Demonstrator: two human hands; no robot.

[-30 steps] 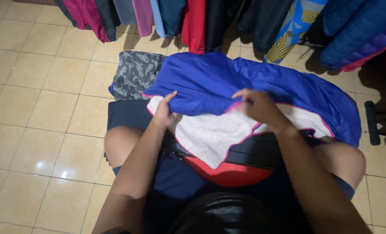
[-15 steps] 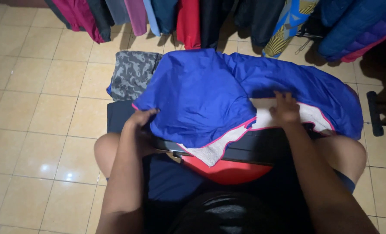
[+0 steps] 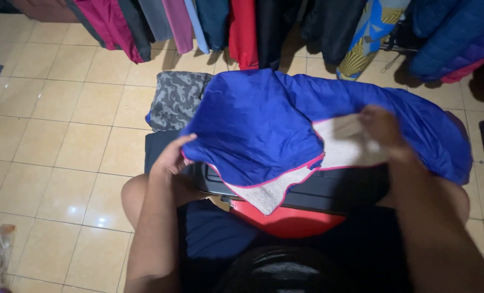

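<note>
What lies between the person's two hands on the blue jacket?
In the head view, a folded-over flap of the blue jacket, its pink-edged pale lining showing, spans from the left hand to the right hand.

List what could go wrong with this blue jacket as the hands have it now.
1. The jacket is draped over a black and red case on the lap, and its far edge hangs near the tiled floor, so it might slide off.
2. The left hand grips only the hem, and the right hand is blurred on the pale lining, so a fold may go crooked.
</note>
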